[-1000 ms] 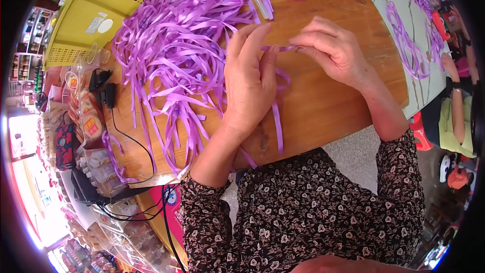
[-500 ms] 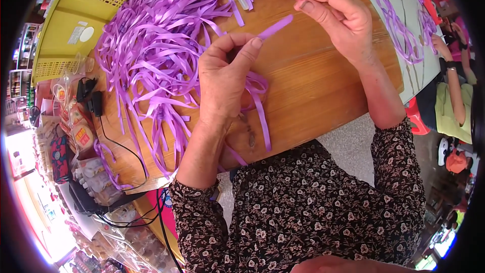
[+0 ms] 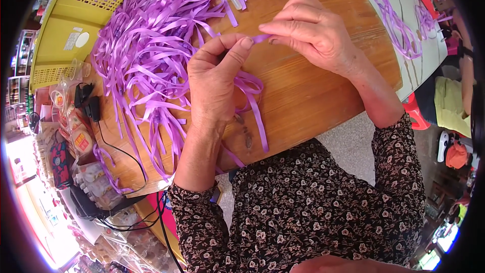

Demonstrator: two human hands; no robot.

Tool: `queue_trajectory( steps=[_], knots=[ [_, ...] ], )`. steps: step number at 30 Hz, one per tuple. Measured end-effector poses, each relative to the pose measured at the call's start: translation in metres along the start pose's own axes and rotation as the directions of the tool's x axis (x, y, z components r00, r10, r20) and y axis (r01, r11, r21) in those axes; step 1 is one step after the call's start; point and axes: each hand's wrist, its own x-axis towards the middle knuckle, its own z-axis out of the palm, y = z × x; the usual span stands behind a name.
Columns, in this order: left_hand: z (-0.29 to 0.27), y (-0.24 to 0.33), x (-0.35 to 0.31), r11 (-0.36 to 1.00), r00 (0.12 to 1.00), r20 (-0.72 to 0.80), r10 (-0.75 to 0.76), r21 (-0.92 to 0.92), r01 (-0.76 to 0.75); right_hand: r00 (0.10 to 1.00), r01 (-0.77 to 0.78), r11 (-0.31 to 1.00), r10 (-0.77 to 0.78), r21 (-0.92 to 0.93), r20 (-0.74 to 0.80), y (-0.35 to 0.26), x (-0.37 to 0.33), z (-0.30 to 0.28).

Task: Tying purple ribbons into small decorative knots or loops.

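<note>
A purple ribbon (image 3: pixel 260 38) stretches in a short piece between my two hands above the wooden table. My left hand (image 3: pixel 214 73) pinches it between thumb and index finger. The free end lies between the thumb and fingers of my right hand (image 3: pixel 316 33), which are closed on it. Below my left hand, a loop and tail of purple ribbon (image 3: pixel 257 114) hang down over the table's near part. A big tangled heap of purple ribbons (image 3: pixel 146 45) covers the table left of my hands.
The wooden table (image 3: pixel 313 101) has a curved right edge. A yellow plastic basket (image 3: pixel 91 10) stands at the far left, near a black clip with a cable (image 3: pixel 91 106). A marble-patterned table (image 3: pixel 411 71) on the right bears more purple ribbons (image 3: pixel 396 25). Another person's arm (image 3: pixel 466 71) is beyond.
My right hand has come left and down and closed on the ribbon's free end, which stuck out loose before. My left hand has shifted slightly left. The other person's arm has moved.
</note>
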Motion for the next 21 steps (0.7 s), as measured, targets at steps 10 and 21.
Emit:
queue_trajectory(
  steps=[10, 21],
  knots=[
    [-0.009, 0.003, 0.004, 0.994, 0.994, 0.022, -0.104, -0.026, 0.105, 0.999, 0.036, 0.998, -0.035, -0.059, 0.017, -0.006, 0.0, 0.001],
    [-0.01, 0.006, 0.003, 0.993, 0.993, 0.009, -0.119, 0.015, 0.119, 0.995, 0.06, 0.994, -0.053, -0.086, 0.085, -0.008, -0.002, 0.001]
  ],
)
